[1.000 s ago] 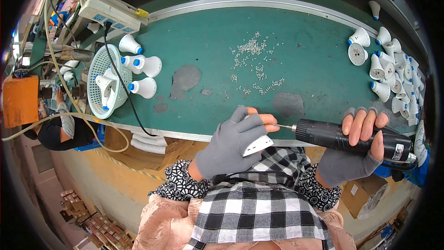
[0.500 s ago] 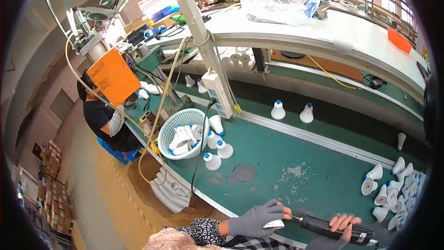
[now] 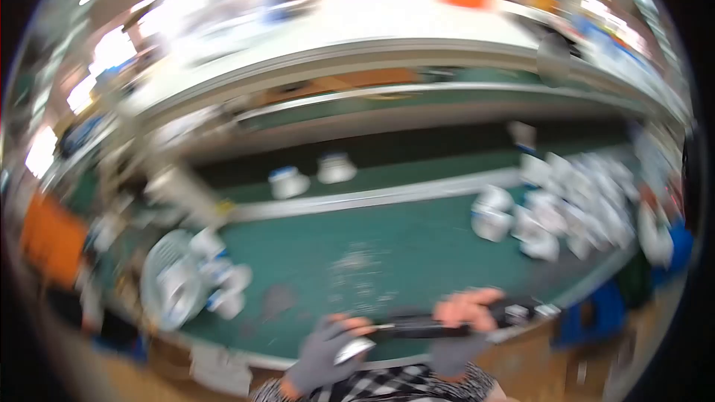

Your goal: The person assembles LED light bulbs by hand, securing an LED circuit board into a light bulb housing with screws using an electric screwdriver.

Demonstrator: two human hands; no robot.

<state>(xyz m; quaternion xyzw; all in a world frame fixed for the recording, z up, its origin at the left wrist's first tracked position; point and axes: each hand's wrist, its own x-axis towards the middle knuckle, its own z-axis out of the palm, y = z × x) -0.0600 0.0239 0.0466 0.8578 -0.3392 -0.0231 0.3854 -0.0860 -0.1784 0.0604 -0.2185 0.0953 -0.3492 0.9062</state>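
My left hand [image 3: 328, 350], in a grey glove with bare fingertips, grips a white bulb housing [image 3: 354, 351] low in the view. Opposite it, my right hand [image 3: 468, 311] is wrapped round a black electric screwdriver [image 3: 410, 327], whose bit points left towards the housing. Blur hides whether the bit touches a screw there. Small loose screws [image 3: 359, 272] lie scattered on the green bench [image 3: 432, 253] just beyond my hands.
White bulb housings [image 3: 588, 208] crowd the bench's right side. A pale basket [image 3: 156, 257] holds more at the left, with several beside it. Two housings [image 3: 289, 183] stand behind the metal rail [image 3: 402, 194]. People show blurred at both edges. A blue stool [image 3: 596, 318] is at right.
My view has swung to the right, so the basket and bench now appear further left, blurred. Both hands keep hold of the bulb housing and the electric screwdriver.
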